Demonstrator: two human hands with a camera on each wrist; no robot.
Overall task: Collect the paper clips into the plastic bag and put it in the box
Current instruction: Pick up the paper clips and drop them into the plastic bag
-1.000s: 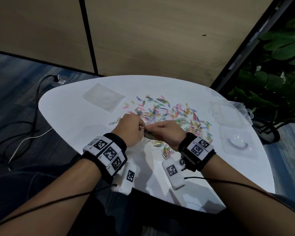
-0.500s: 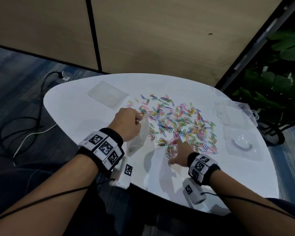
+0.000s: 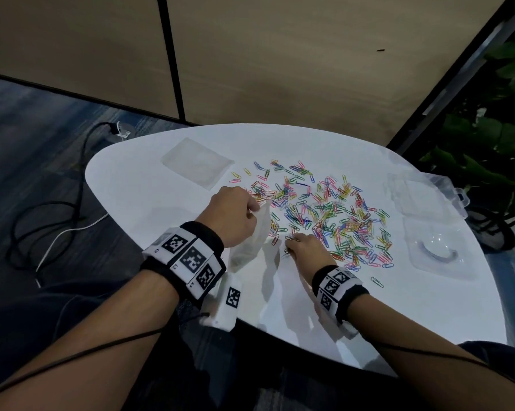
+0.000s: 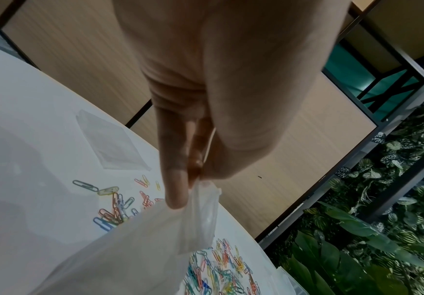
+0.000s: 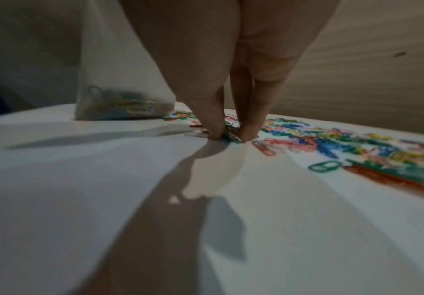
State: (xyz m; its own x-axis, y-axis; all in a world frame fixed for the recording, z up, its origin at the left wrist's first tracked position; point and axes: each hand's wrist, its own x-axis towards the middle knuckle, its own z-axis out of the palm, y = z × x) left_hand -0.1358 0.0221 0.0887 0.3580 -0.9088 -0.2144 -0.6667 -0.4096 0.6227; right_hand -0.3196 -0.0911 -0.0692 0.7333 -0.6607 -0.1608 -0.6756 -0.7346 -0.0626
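On the table [image 3: 149, 185]: white rounded top carrying all task items; wood-panelled wall behind, green plants to the right
Paper clips [image 3: 324, 215]: multicoloured, scattered in a broad patch across the middle of the table, from just beside the left hand out towards the right edge; one lies apart near the right wrist
Plastic bag [image 3: 250, 238]: translucent, held upright at its top edge, lower end resting on the table between the two hands; the right wrist view shows some clips already lying in its bottom
Left hand [image 3: 232, 216]: thumb and fingers [image 4: 174, 179] pinched on the upper corner of the plastic bag, holding it raised above the table
Right hand [image 3: 308, 249]: lowered onto the near edge of the clip patch, just right of the bag; fingertips [image 5: 214, 127] drawn close together on the table surface, closing narrowly around a few clips
Box [image 3: 428, 197]: clear plastic, at the right edge of the table, well apart from the bag; whether its lid is open cannot be told
Clear tray [image 3: 437, 253]: transparent moulded piece with a curved recess, nearer the person than the box
Flat clear sheet [image 3: 195, 161]: lies at the far left of the table, beyond the left hand
Cables [image 3: 57, 209]: black and white, on the floor left of the table
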